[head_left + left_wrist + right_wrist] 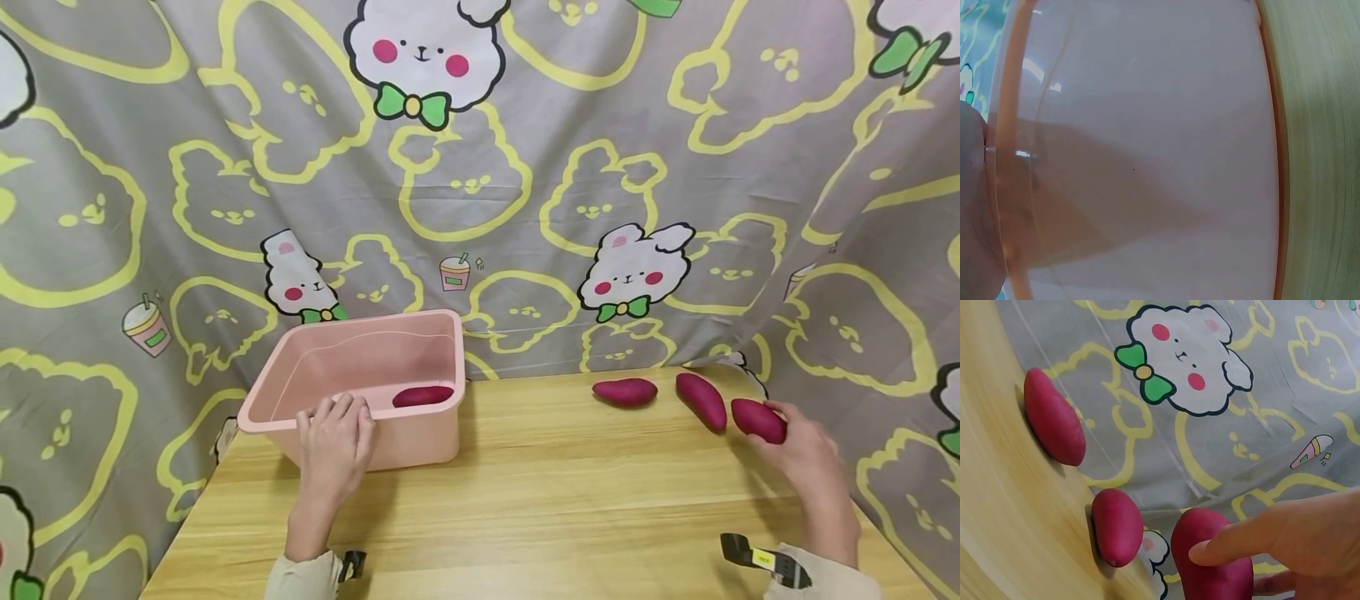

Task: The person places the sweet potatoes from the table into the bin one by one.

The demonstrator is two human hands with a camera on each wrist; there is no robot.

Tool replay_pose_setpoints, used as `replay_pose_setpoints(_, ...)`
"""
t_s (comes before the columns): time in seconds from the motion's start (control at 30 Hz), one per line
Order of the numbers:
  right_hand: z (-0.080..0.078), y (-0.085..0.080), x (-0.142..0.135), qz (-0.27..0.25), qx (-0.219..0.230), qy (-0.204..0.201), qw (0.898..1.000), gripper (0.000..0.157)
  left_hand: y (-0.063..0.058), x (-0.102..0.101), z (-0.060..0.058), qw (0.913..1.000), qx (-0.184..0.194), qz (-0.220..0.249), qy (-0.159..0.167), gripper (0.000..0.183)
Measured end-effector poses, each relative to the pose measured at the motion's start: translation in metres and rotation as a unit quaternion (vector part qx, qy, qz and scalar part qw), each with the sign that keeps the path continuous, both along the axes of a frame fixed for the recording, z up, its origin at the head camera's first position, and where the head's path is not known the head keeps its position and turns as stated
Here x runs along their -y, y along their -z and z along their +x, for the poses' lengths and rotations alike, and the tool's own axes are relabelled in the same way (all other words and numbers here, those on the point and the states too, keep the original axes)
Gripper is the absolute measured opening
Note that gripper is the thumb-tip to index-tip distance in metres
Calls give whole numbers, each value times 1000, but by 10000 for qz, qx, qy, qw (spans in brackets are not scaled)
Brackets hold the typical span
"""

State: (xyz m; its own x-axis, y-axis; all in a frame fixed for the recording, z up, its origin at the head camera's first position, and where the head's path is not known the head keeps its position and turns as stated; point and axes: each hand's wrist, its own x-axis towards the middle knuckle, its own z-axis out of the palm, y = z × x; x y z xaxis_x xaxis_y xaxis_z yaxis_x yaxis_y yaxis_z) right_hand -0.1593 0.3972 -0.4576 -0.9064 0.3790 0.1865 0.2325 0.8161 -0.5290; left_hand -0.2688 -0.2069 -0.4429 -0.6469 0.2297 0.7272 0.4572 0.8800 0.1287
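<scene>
My left hand (335, 442) grips the near rim of a pink plastic bin (420, 437), fingers curled over the edge. One purple sweet potato (422, 397) lies on the bin's floor at its right side. At the table's right, my right hand (808, 450) holds another sweet potato (759, 420), with the thumb on one side and fingers on the other, as the right wrist view also shows. Beside it to the left lie a long sweet potato (701, 402) and a shorter-looking sweet potato (625, 392).
The wooden table (540, 500) runs back to a grey cartoon-print curtain (525, 208), which hangs behind and on both sides. The bin stands near the table's back left, close to the curtain. Straps with small dark devices (765, 560) sit at both wrists.
</scene>
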Motion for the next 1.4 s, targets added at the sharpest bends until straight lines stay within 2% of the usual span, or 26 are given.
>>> replay_pose_setpoints(0.2,-2,-4,7,-18,-173,32,9998,65,1,0,-1,10000,-18,-21,-19,31)
replay_pose_setpoints(0.47,-5,-5,17,20,-630,34,9980,64,0,0,-1,10000,-41,-5,-11,31)
replay_pose_setpoints(1.2,-15,-18,41,93,-1074,130,9941,64,1,0,-2,10000,-82,-2,1,31)
replay_pose_setpoints(1.4,-17,-24,50,117,-1036,194,9944,66,1,0,-1,10000,-61,4,8,31)
